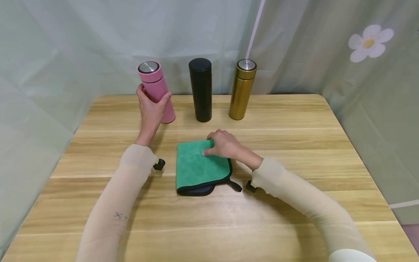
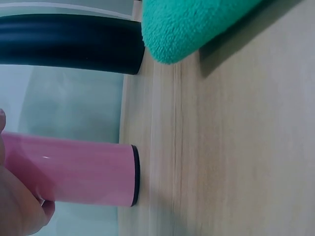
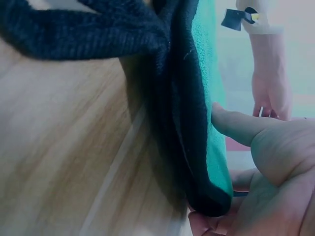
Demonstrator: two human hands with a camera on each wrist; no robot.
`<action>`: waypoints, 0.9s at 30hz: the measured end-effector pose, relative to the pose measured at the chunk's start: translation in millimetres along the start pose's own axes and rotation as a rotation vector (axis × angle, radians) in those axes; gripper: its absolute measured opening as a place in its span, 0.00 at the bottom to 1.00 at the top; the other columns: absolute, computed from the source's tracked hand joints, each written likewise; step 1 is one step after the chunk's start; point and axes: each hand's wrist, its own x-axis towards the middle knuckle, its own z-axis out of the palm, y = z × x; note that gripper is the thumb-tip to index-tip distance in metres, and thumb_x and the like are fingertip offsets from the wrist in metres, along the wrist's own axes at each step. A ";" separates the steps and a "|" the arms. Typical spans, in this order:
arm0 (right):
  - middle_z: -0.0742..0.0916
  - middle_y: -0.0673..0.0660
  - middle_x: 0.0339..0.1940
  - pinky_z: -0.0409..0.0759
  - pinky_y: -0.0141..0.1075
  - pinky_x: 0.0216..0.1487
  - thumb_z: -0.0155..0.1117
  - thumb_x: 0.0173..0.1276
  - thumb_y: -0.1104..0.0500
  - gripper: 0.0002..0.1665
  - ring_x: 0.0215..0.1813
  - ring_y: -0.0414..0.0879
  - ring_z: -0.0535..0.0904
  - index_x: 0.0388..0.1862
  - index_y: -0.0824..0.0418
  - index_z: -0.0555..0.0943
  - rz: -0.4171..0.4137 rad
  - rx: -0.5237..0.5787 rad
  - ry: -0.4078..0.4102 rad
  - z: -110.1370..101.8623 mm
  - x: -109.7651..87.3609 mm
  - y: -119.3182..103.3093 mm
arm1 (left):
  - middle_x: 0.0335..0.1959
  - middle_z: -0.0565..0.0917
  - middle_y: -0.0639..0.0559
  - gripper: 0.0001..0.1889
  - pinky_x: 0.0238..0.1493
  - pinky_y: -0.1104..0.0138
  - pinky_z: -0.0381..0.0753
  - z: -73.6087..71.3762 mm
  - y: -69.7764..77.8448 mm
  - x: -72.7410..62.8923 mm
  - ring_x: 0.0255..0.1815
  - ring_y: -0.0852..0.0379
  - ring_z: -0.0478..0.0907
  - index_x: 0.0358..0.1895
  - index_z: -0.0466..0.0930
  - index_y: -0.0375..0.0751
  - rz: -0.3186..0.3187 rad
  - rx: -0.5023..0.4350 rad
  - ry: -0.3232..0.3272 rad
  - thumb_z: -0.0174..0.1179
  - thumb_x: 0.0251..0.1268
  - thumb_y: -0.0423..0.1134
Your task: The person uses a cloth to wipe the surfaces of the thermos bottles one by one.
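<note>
My left hand [image 1: 151,109] grips the lower body of a pink thermos bottle [image 1: 153,80], thumb on its right side and fingers on its left. Slightly tilted in the head view, the bottle has a steel-topped lid; its black-rimmed base shows in the left wrist view. My right hand [image 1: 225,143] is at the far right corner of a folded green towel [image 1: 196,163] with black edging and a dark loop. In the right wrist view, the thumb [image 3: 234,120] presses on the towel's green face while other fingers reach around its edge, pinching it.
A black thermos bottle [image 1: 201,91] stands upright at the back middle. To its right is a gold thermos bottle [image 1: 241,92] with a steel-topped lid. The wooden table [image 1: 294,153] ends at a pale curtain [image 1: 108,47] behind the bottles.
</note>
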 end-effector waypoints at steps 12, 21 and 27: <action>0.84 0.59 0.64 0.77 0.45 0.65 0.76 0.66 0.42 0.39 0.65 0.53 0.78 0.68 0.64 0.79 0.013 0.018 -0.077 0.8 5.0 -5.2 | 0.71 0.68 0.43 0.44 0.70 0.63 0.68 -2.6 -4.0 5.3 0.68 0.52 0.70 0.78 0.51 0.41 -0.018 0.027 0.004 0.70 0.68 0.47; 0.87 0.57 0.55 0.80 0.42 0.56 0.77 0.64 0.41 0.35 0.54 0.49 0.80 0.60 0.63 0.83 0.040 0.031 -0.119 -3.4 9.7 -5.0 | 0.71 0.68 0.43 0.43 0.72 0.61 0.68 -0.5 -5.8 7.0 0.69 0.51 0.70 0.78 0.50 0.42 -0.024 0.001 -0.022 0.68 0.70 0.46; 0.80 0.50 0.34 0.73 0.36 0.40 0.79 0.63 0.44 0.23 0.39 0.45 0.74 0.44 0.60 0.84 0.017 0.214 -0.108 -7.7 5.1 2.1 | 0.72 0.68 0.44 0.43 0.72 0.60 0.68 0.3 -8.6 8.1 0.69 0.51 0.69 0.79 0.49 0.42 -0.021 -0.009 -0.027 0.68 0.71 0.44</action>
